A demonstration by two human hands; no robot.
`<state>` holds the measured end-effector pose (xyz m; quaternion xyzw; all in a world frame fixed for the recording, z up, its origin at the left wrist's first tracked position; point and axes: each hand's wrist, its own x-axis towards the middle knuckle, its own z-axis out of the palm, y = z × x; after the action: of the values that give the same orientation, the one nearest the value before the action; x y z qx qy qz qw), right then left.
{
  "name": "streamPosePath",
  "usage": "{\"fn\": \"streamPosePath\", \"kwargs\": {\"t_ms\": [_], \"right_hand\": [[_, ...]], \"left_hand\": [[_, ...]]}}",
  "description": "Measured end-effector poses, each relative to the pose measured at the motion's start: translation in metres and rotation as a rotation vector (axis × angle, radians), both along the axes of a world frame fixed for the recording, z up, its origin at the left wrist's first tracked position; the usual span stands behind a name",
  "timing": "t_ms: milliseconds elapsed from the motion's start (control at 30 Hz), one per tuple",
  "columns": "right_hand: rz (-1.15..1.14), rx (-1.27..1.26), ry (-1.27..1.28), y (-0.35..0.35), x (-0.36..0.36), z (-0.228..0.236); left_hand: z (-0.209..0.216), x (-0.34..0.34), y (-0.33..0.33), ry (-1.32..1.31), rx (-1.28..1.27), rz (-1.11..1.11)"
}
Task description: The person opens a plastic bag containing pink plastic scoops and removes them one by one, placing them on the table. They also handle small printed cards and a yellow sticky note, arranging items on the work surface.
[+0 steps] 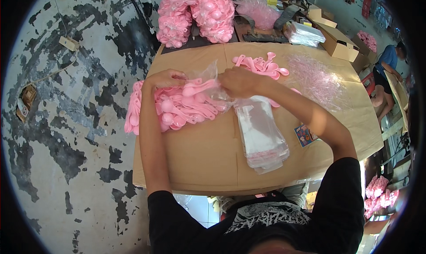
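Note:
Above a heap of pink measuring spoons [177, 114], both hands hold a clear plastic bag [212, 72]. My left hand [166, 78] has its fingers closed at the bag's left side. My right hand [239, 82] is closed in a fist on the other side, gripping the film. A pink spoon [195, 88] shows at the bag, between the hands; whether it lies inside or behind the film, I cannot tell. Just below my right hand lies a stack of flat clear bags [264, 134]. More loose pink spoons [262, 66] lie beyond that hand.
Brown paper covers the table [199, 165]. Clear plastic strips [319, 81] lie at the right, and a small colourful card [305, 135] sits near my right forearm. Full sacks of pink spoons [213, 14] and a cardboard box [339, 41] stand at the back. A person [388, 72] sits far right.

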<state>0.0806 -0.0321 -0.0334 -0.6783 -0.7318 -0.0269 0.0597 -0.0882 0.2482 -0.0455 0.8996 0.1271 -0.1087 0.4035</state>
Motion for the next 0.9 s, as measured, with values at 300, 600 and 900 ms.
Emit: {"fn": "streamPosePath", "kwargs": {"t_ms": [300, 600, 900], "right_hand": [[-0.024, -0.016, 0.073, -0.075, 0.072, 0.070], [0.038, 0.008, 0.159, -0.033, 0.040, 0.029], [0.255, -0.178, 0.039, 0.040, -0.035, -0.038]], "left_hand": [[0.003, -0.002, -0.004, -0.013, -0.034, -0.025], [0.000, -0.010, -0.002, -0.007, -0.031, 0.007], [0.009, -0.001, -0.018, -0.020, 0.038, -0.026]]}}
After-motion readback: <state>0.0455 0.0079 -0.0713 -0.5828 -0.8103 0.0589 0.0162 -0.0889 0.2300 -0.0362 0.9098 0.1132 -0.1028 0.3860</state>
